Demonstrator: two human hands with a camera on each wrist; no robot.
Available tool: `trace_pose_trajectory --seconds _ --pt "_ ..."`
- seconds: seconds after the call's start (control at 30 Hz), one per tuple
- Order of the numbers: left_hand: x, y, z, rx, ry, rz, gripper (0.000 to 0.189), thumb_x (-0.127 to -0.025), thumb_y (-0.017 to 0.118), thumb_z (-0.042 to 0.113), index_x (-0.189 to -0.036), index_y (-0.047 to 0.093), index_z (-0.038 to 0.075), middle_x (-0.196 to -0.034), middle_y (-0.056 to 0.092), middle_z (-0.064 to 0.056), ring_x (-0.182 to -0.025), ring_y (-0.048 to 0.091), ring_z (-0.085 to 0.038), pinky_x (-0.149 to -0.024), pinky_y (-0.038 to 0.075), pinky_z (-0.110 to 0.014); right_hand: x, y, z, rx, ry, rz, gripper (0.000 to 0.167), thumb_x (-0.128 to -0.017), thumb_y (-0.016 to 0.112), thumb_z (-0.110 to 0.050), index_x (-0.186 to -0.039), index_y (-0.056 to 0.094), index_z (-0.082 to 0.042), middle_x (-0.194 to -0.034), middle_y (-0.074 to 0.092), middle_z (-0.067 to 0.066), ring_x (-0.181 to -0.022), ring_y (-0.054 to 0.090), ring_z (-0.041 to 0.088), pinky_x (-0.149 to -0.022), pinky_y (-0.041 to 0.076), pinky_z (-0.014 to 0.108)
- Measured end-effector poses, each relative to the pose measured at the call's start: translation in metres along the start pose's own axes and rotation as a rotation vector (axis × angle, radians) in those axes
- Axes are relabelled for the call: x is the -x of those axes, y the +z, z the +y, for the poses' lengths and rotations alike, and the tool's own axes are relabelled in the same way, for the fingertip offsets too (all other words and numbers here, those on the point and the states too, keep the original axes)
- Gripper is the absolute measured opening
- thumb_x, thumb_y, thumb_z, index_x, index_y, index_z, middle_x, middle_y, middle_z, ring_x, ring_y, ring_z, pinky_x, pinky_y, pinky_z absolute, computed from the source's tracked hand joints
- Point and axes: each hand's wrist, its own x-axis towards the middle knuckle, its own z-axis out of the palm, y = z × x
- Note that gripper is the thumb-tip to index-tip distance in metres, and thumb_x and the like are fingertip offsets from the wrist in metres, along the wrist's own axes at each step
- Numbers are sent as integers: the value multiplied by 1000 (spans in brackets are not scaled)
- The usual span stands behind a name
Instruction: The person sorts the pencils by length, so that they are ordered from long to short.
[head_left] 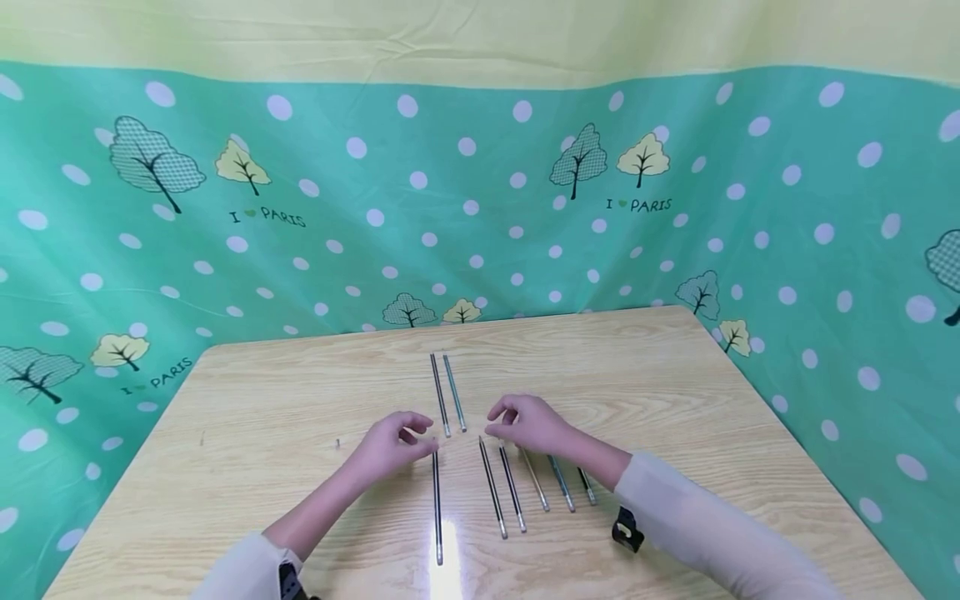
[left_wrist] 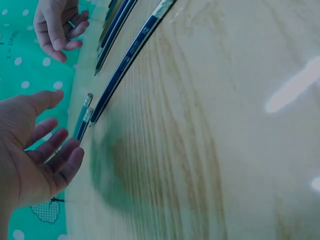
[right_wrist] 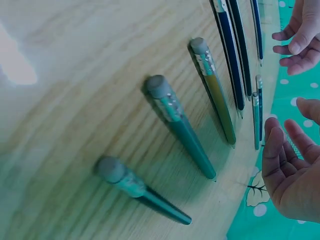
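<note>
Backdrop cloth [head_left: 495, 225] is coloured teal-green, scattered with pale polka dots; its top band [head_left: 480, 50] is done in pale yellow. Checked trees [head_left: 156, 158] and yellow trees [head_left: 642, 154] are printed on it, plus dark lettering [head_left: 639, 204] broken by a green heart. Tabletop [head_left: 262, 400] is streaked with light tan wood grain. Long pencil [left_wrist: 122, 65] is finished in navy, marked with pale lettering. Among the row, gold pencil [right_wrist: 220, 107], teal pencil [right_wrist: 190, 142] and dark green pencil [right_wrist: 162, 205] are seen, tipped with grey erasers [right_wrist: 158, 86] and banded by silvery ferrules [right_wrist: 205, 64]. Sleeves [head_left: 697, 517] are coloured off-white, straps [head_left: 626, 529] black.
</note>
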Motion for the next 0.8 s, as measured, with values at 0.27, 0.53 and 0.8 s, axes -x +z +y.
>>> trace_pose_trajectory --seconds 0.27,0.53,0.8 --pt "10 6 0 -30 -34 31 35 -77 75 23 -106 65 6 -103 64 -8 -80 60 -13 -63 53 -23 7 3 8 52 -13 7 27 -85 67 -28 -102 66 -7 -78 59 0 -59 48 9 -46 39 18" --pt "18 12 -3 -112 -27 53 36 -75 77 25 -104 66 6 -98 63 -5 -83 59 -13 -70 53 -25 13 10 12 53 -15 -13 25 -84 68 -28 -101 66 -9 -76 58 -1 -57 48 9 -45 40 19" --pt "25 19 -4 -183 -28 64 41 -72 78 33 -103 66 8 -92 62 0 -85 57 -14 -76 52 -32 17 16 11 105 -26 -23 24 -85 67 -27 -101 65 -9 -73 57 -3 -57 48 8 -46 42 20"
